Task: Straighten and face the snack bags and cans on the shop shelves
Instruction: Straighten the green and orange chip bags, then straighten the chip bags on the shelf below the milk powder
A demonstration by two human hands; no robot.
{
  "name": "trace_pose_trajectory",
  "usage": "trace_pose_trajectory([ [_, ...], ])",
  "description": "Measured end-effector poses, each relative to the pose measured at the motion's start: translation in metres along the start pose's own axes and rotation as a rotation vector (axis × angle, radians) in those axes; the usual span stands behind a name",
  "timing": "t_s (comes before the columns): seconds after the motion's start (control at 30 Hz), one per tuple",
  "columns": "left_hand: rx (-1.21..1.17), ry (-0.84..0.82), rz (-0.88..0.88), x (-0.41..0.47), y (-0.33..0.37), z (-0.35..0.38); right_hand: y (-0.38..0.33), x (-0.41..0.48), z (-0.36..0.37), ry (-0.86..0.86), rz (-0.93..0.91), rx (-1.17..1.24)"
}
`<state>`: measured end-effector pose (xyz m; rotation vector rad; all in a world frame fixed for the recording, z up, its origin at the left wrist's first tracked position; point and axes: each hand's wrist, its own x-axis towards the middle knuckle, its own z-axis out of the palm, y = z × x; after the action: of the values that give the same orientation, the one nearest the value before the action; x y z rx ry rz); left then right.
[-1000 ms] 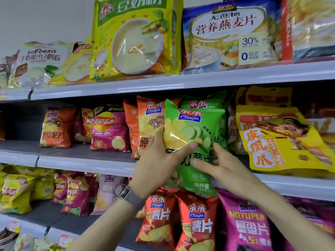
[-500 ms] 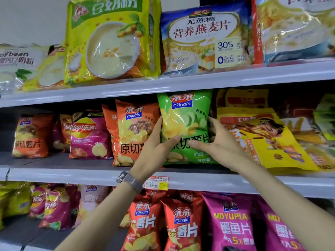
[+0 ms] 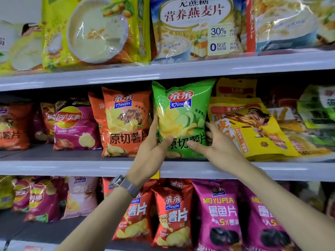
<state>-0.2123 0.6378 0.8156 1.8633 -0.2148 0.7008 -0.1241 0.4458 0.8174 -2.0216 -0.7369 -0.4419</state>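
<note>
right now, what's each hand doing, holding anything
Left hand: holding the green chip bag at its left edge, thumb on the front.
Right hand: holding the same bag at its right edge, thumb on the front.

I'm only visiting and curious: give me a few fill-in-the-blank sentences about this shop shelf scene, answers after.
1. The left hand and right hand grip the held bag, coloured ___.
2. The wristwatch is on the ___ wrist.
3. The shelf carrying the held bag is the ___ of three visible.
4. The neighbouring bag beside the left hand is ___.
Answers: green; left; middle; orange.
</note>
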Motion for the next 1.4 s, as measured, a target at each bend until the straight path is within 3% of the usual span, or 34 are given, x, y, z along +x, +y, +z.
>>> trace_pose_trajectory([
  [0.3,0.207,0.078,-0.093,-0.031,0.016,0.007,0.001,-0.019,-0.003,0.041,-0.004,0.016],
  [0.5,0.511,0.086,-0.067,-0.057,0.025,0.006,0.002,-0.044,-0.014,0.039,-0.043,-0.056],
  [0.67,0.585,0.203,-0.100,-0.092,0.025,0.015,0.008,-0.090,-0.015,0.031,-0.075,-0.171],
  [0.87,0.762,0.246,-0.228,-0.159,0.013,0.030,0.013,-0.149,-0.003,-0.104,-0.070,-0.357],
  [1.17,1.008,0.232,-0.509,-0.239,-0.004,0.021,0.019,-0.199,0.049,-0.265,-0.135,-0.333],
  [1.4,1.059,0.173,-0.640,-0.262,-0.031,-0.036,-0.022,-0.194,0.110,-0.320,-0.235,-0.389],
])
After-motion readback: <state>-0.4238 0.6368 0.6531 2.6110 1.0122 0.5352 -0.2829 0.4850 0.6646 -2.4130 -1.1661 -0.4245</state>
